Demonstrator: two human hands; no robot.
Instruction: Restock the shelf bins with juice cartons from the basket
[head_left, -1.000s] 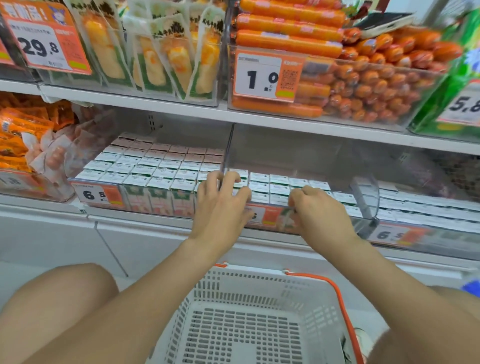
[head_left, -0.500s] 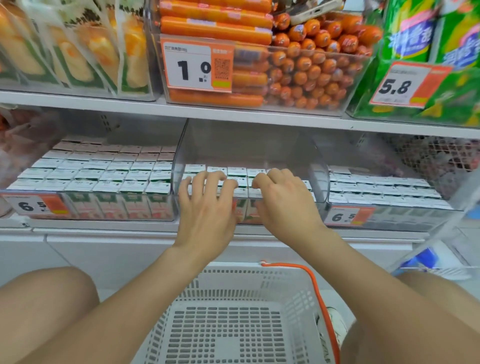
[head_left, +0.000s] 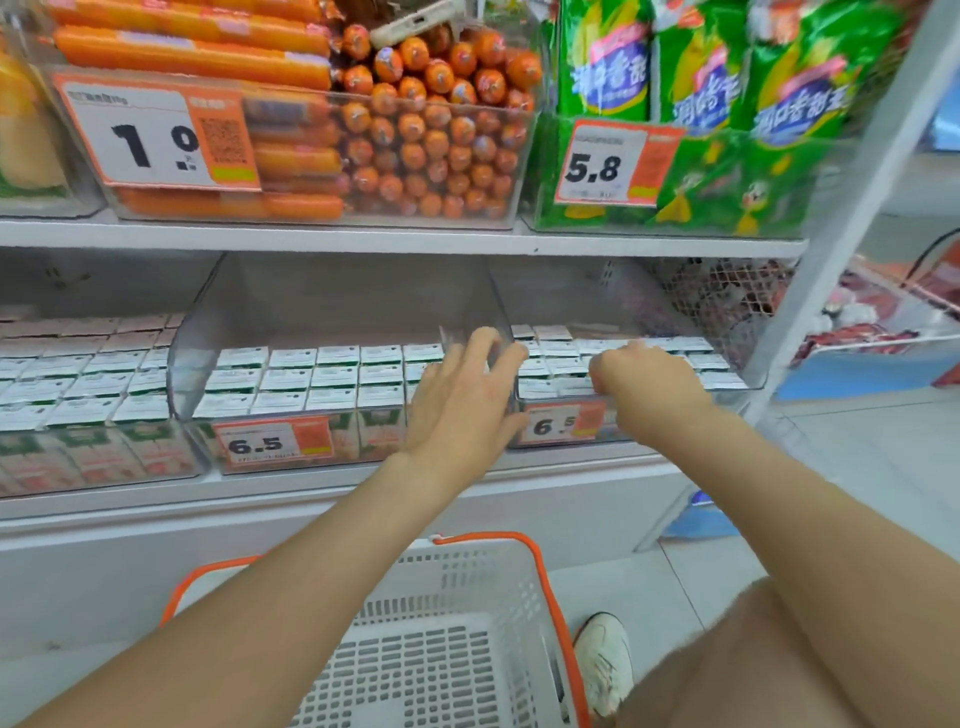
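Rows of white-topped juice cartons (head_left: 311, 379) fill the clear middle bin (head_left: 192, 358) on the lower shelf. More cartons (head_left: 558, 366) stand in the right bin (head_left: 737, 382). My left hand (head_left: 462, 400) lies with spread, straight fingers over the clear divider between these two bins, touching the carton tops. Over the right bin's front cartons, my right hand (head_left: 647, 387) rests with fingers curled under; no carton shows in its grasp. Below my arms sits the white basket (head_left: 467, 587) with orange handles, and its visible floor holds no cartons.
A third carton bin (head_left: 78, 395) is at the left. The upper shelf carries a sausage bin (head_left: 415, 150) and green snack bags (head_left: 701, 171). Price tags (head_left: 272, 444) hang on the bin fronts. A white shelf post (head_left: 831, 249) slants at the right, and my shoe (head_left: 605, 660) is beside the basket.
Both hands have shifted right along the lower shelf, from the middle bin's cartons to the divider and the right bin. The view has swung right with them.
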